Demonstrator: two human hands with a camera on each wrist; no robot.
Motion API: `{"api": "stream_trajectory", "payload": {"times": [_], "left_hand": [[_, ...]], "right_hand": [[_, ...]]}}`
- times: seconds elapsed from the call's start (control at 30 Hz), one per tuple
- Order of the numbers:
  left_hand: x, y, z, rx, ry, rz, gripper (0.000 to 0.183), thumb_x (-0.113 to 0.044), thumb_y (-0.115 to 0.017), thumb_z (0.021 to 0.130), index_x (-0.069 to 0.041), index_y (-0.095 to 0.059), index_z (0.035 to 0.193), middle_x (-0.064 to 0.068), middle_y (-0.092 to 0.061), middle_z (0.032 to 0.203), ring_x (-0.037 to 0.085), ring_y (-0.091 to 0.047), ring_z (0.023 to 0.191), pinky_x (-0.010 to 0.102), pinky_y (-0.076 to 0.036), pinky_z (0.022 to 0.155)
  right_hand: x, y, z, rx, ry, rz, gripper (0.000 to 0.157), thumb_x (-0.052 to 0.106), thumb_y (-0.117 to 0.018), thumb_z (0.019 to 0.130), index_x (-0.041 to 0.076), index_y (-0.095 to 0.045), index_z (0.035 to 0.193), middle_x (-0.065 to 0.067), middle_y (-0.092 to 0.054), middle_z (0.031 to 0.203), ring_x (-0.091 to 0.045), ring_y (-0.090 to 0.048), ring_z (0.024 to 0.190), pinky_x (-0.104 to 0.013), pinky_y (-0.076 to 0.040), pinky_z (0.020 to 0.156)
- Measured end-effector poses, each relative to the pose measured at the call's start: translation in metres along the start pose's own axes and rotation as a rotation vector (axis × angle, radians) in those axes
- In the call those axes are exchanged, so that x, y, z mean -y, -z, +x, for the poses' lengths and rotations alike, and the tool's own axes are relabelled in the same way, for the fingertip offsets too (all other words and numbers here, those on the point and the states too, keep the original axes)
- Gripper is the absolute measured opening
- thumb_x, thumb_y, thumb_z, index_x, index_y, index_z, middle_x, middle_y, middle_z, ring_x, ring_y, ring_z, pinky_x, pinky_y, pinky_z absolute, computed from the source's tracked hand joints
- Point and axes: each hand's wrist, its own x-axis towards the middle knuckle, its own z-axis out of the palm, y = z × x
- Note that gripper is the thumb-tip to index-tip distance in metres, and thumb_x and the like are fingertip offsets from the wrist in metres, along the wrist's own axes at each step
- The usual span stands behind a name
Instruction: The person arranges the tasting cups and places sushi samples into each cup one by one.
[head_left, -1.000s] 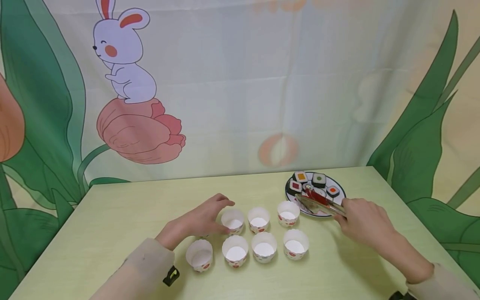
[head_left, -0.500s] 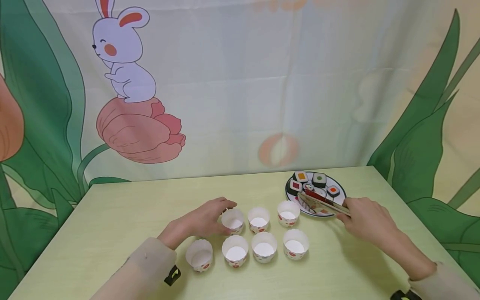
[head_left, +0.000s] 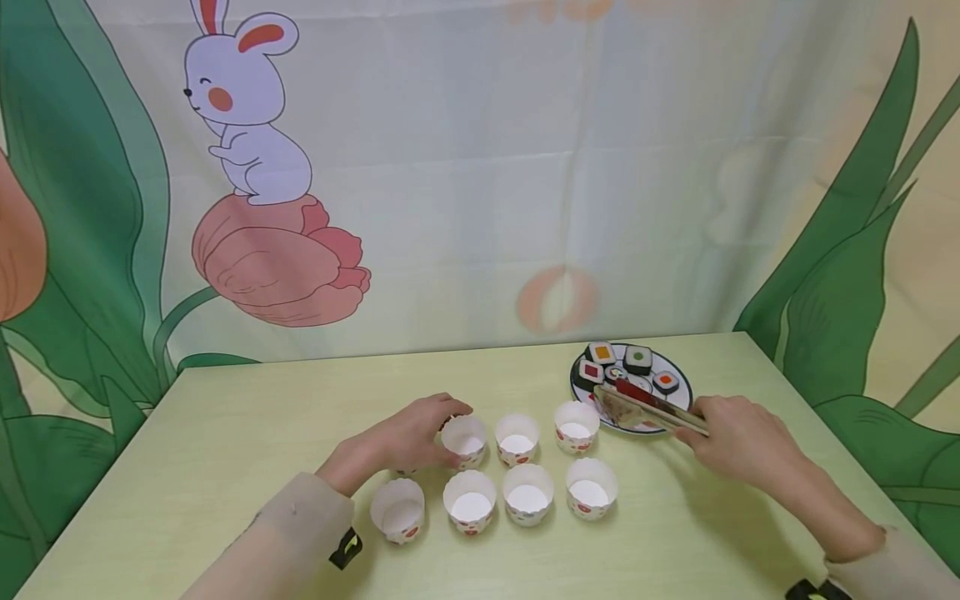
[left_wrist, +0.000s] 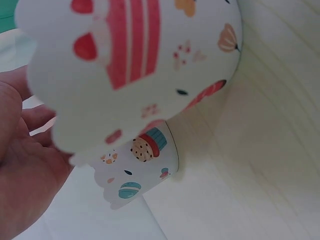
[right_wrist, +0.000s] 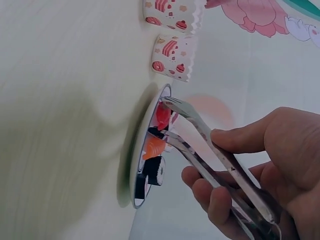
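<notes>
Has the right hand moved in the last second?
Yes, slightly: in the head view, the right hand, holding the tongs, has shifted a little to the right against the plate.

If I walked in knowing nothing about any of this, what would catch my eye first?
Probably the big white rabbit perched on a pink flower, printed on the backdrop at the upper left. Next come two rows of patterned paper cups mid-table, and to their right a plate of sushi-like pieces, with metal tongs reaching over it from the person's right grip.
</notes>
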Motion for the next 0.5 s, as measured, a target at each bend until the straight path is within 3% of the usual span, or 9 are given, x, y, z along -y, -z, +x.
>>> {"api": "stream_trajectory", "payload": {"times": [0.23, 0.5], "left_hand": [[0.0020, -0.0008, -0.0002, -0.008, 0.018, -0.005, 0.071, -0.013, -0.085, 0.086, 0.007, -0.050, 0.144, 0.018, -0.057, 0.136, 0.033, -0.055, 0.126, 0.047, -0.042, 0.108], [0.0019, -0.0008, -0.0001, -0.016, 0.040, -0.039, 0.068, -0.013, -0.085, 0.086, 0.005, -0.053, 0.142, 0.015, -0.060, 0.135, 0.029, -0.056, 0.124, 0.045, -0.044, 0.107]], "right_hand": [[-0.0021, 0.0062, -0.0005, 0.020, 0.006, -0.016, 0.026, 0.028, -0.071, 0.096, 0.008, -0.061, 0.084, -0.002, -0.053, 0.070, -0.020, -0.047, 0.062, -0.036, -0.036, 0.052], [-0.0033, 0.0063, 0.0002, 0.009, 0.027, -0.002, 0.022, 0.024, -0.071, 0.096, 0.007, -0.063, 0.086, -0.001, -0.053, 0.070, -0.019, -0.047, 0.061, -0.035, -0.036, 0.051]]}}
